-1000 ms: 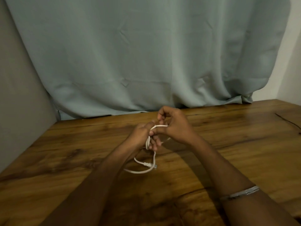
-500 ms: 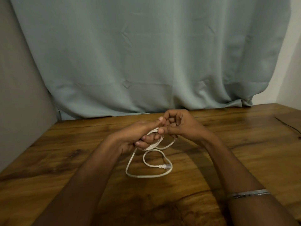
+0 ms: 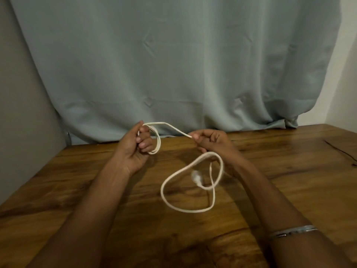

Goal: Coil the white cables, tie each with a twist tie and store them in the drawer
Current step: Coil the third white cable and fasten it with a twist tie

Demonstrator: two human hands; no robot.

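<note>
Hands (image 3: 135, 147) apart now; cable (image 3: 173, 130) stretched, prob. airborne.

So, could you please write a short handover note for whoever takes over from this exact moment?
Left hand: grips a few finished loops of the white cable.
Right hand: pinches the cable, a short taut run away from the left hand.
The rest hangs from the right hand in a loose loop over the wooden table, ending in the plug.
Done: first loops wound.
Left: wind in the slack, tie, store. No twist tie or drawer is in view.
</note>
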